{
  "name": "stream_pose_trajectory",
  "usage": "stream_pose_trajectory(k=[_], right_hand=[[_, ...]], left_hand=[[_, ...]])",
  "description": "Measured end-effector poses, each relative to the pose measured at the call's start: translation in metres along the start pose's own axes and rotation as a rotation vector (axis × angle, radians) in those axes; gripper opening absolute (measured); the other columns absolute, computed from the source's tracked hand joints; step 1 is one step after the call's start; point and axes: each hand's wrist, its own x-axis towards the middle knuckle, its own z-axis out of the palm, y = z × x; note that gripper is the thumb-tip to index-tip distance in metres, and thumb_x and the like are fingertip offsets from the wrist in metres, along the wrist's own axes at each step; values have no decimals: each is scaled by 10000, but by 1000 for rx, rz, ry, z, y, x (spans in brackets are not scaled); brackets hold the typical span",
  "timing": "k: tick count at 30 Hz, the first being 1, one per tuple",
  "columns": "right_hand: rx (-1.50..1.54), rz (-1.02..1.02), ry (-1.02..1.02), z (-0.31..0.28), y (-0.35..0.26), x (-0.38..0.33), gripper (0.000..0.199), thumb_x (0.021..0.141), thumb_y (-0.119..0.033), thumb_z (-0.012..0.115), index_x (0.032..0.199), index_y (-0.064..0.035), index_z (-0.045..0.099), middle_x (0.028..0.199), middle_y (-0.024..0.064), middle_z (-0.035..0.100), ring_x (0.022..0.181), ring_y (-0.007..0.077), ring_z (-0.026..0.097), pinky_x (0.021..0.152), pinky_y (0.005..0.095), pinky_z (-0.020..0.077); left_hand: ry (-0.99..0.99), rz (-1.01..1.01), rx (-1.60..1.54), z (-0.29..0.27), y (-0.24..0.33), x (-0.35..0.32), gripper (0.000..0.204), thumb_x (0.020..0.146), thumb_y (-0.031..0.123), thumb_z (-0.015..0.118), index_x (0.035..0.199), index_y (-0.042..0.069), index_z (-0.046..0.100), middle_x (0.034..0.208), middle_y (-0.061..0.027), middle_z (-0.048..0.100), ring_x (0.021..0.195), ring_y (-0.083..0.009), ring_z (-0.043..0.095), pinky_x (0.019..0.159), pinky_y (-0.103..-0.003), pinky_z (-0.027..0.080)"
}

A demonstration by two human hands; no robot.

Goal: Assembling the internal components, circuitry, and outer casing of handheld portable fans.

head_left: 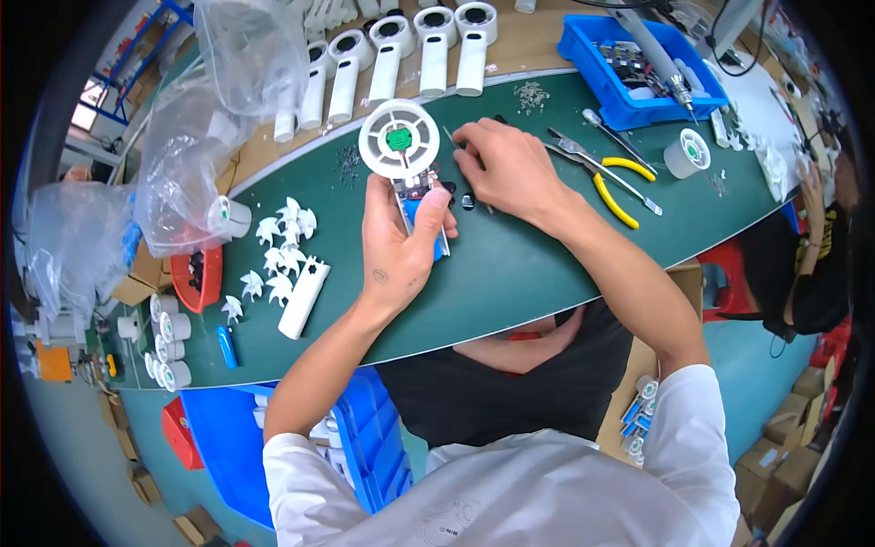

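My left hand [396, 242] is closed around the handle of a white handheld fan [369, 150], its round head pointing away from me. The fan's handle is uncovered, showing a small circuit board [415, 187] and a blue battery [412, 211]; a green disc [399, 139] sits in the middle of the head. Just right of the fan, my right hand [510, 169] has its fingers curled together low over the bench. A thin tool seems to be in them, but its kind is hidden. Small black parts [468, 201] lie beside those fingertips.
Pliers [615, 191] with yellow handles and a screwdriver [629, 187] lie to the right, near a white cup-shaped part [687, 153]. A blue bin [629, 109] stands behind. White fan blades [290, 232] and a handle cover [303, 299] are at left; several fans [389, 68] line the back.
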Motion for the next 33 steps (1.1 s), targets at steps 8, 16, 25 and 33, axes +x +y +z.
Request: stream_pose_trajectory(k=[8,16,25,33], right_hand=[[308,45,54,-4,-8,4,253,935,-185,584,1132,-39,643,1006,106,658,865,258,665,754,385,525],[1690,160,-397,-15,-7,5,544,1025,-421,383,1338,11,485,1321,129,554,1232,237,515,1067,412,370],[1592,94,-374,-15,-4,4,517,1003,-357,468,1355,21,455,1289,122,562,1157,205,554,1008,385,428],[1600,107,-358,-7,-2,4,671,927,-448,537,1358,57,436,1343,170,539,1196,240,556,1039,392,421]], left_hand=[[-18,-43,-54,-3,-4,-4,361,948,121,609,1178,-39,382,978,-100,561,752,-118,597,659,-273,526],[-123,-31,-118,2,-4,-9,412,943,123,615,1231,-48,376,997,-103,553,757,-125,599,661,-275,527],[-185,-14,-158,0,-6,-11,443,967,172,578,1271,-47,344,1025,-123,555,829,-142,599,730,-297,530],[-217,-17,-150,1,-5,-12,454,974,187,561,1291,-42,330,1037,-131,557,849,-153,600,755,-308,528]])
